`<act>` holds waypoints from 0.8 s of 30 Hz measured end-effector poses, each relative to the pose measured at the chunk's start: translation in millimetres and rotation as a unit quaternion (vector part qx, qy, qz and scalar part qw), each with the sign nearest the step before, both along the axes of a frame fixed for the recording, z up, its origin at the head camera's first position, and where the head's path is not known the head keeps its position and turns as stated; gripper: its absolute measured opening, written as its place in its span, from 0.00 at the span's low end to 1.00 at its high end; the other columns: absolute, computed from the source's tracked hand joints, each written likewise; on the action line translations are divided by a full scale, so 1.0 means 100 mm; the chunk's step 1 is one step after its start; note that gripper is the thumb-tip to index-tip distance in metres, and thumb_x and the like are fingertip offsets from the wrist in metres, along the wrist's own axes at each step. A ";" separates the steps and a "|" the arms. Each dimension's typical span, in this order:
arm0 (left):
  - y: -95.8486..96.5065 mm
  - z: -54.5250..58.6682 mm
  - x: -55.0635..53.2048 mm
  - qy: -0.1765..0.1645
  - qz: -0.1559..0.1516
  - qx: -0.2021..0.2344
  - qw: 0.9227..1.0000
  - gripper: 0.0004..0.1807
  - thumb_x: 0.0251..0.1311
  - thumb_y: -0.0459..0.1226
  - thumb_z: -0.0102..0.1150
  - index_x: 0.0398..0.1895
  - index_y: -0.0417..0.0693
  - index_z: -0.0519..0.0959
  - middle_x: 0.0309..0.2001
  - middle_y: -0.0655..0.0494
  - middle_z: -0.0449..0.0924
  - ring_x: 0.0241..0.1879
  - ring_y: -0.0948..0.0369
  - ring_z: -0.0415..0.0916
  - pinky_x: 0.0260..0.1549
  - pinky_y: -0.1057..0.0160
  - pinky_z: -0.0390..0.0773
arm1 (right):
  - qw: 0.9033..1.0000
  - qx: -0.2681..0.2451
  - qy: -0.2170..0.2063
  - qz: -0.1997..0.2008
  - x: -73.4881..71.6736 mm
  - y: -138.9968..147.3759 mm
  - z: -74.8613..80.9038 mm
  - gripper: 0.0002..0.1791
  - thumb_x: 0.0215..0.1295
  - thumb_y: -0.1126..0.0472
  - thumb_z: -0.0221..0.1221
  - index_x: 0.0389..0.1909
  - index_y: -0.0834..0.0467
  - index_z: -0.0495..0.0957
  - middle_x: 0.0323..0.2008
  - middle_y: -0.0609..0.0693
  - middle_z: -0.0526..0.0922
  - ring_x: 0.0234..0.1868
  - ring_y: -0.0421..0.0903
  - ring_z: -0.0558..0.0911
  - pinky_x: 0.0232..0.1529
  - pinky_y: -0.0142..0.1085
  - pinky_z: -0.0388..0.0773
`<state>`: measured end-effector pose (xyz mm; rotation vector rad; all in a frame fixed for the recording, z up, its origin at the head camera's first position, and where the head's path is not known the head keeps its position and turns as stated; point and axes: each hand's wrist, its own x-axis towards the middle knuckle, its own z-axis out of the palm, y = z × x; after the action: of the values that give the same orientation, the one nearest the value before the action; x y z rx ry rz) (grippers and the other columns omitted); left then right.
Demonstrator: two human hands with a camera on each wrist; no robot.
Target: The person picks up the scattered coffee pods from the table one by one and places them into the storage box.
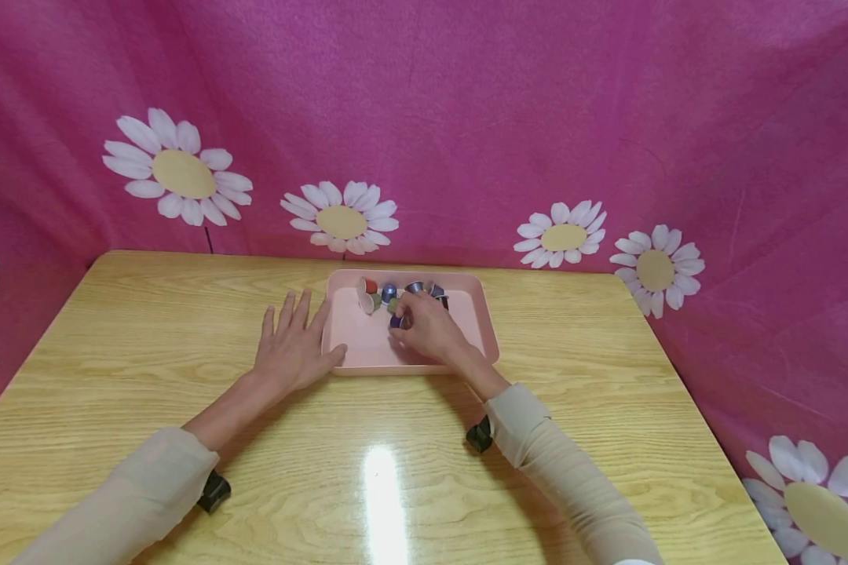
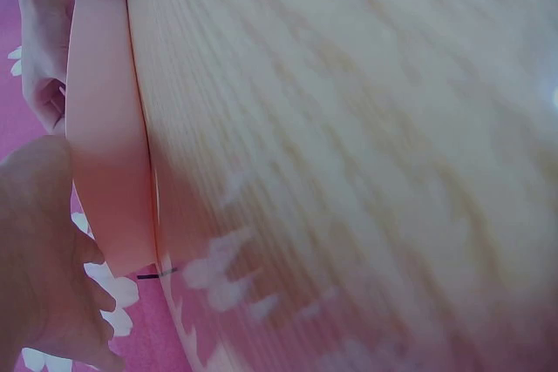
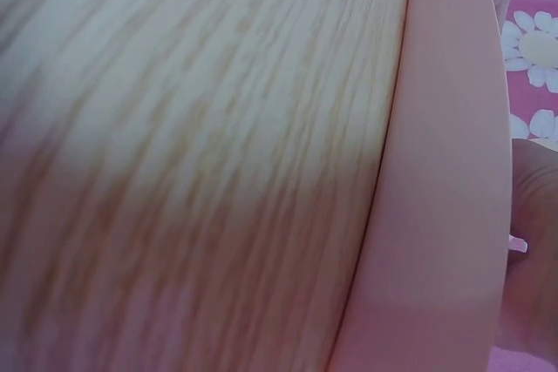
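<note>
A shallow pink tray (image 1: 356, 345) lies on the table with several small coffee capsules in its far half. Among them are a red capsule (image 1: 371, 286), a light blue capsule (image 1: 389, 292) and a green capsule (image 1: 377, 301). My right hand (image 1: 427, 326) reaches over the tray's front edge and pinches a dark blue capsule (image 1: 396, 322) between thumb and fingers. With fingers spread, my left hand (image 1: 291, 349) rests at the tray's left side, its thumb over the front left corner. In the right wrist view the tray's wall (image 3: 445, 172) hides most of the right hand.
The wooden table (image 1: 311, 486) runs back to a pink cloth (image 1: 452, 133) printed with white daisies. Black wrist devices (image 1: 214, 492) show under both forearms. A capsule (image 1: 414, 287) and others stand close to the right hand, partly covered by it.
</note>
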<state>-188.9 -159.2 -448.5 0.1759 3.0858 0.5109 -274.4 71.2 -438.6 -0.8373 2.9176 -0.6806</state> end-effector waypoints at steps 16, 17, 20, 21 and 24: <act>0.00 0.01 0.01 0.004 -0.003 0.003 1.000 0.48 0.64 0.58 0.51 0.80 0.43 0.50 0.78 0.33 0.39 0.76 0.39 0.28 0.68 0.36 0.27 | 1.000 0.011 0.016 0.007 0.01 -0.02 -0.01 0.15 0.57 0.58 0.73 0.36 0.56 0.75 0.36 0.49 0.77 0.40 0.46 0.74 0.43 0.36 0.75; 0.00 0.01 0.01 0.005 -0.003 0.003 1.000 0.48 0.64 0.58 0.51 0.79 0.42 0.50 0.78 0.33 0.39 0.76 0.39 0.28 0.68 0.35 0.27 | 1.000 0.011 0.017 0.008 0.01 -0.02 -0.01 0.15 0.57 0.58 0.73 0.36 0.56 0.75 0.36 0.49 0.77 0.40 0.46 0.74 0.43 0.36 0.75; 0.00 0.02 0.02 0.004 -0.004 0.002 1.000 0.48 0.64 0.58 0.51 0.79 0.42 0.50 0.78 0.33 0.39 0.76 0.39 0.28 0.68 0.35 0.28 | 1.000 0.010 0.019 0.010 0.02 -0.03 -0.01 0.16 0.56 0.57 0.73 0.37 0.57 0.76 0.36 0.50 0.77 0.39 0.46 0.74 0.42 0.36 0.75; 0.00 0.02 0.02 0.004 -0.004 0.001 1.000 0.48 0.64 0.58 0.51 0.79 0.42 0.50 0.78 0.33 0.39 0.76 0.39 0.29 0.68 0.35 0.28 | 1.000 0.010 0.018 0.010 0.02 -0.03 -0.01 0.16 0.56 0.57 0.73 0.37 0.56 0.75 0.36 0.50 0.77 0.39 0.46 0.75 0.41 0.35 0.75; 0.00 0.03 0.02 0.003 -0.004 0.000 1.000 0.48 0.65 0.58 0.50 0.79 0.42 0.50 0.78 0.33 0.39 0.76 0.39 0.29 0.68 0.36 0.28 | 1.000 0.011 0.018 0.009 0.02 -0.03 -0.01 0.17 0.56 0.56 0.73 0.37 0.56 0.75 0.36 0.50 0.77 0.38 0.45 0.75 0.40 0.35 0.76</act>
<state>-187.4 -158.9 -445.9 0.1900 3.0905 0.5104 -272.0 68.5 -439.4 -0.8805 2.9396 -0.6372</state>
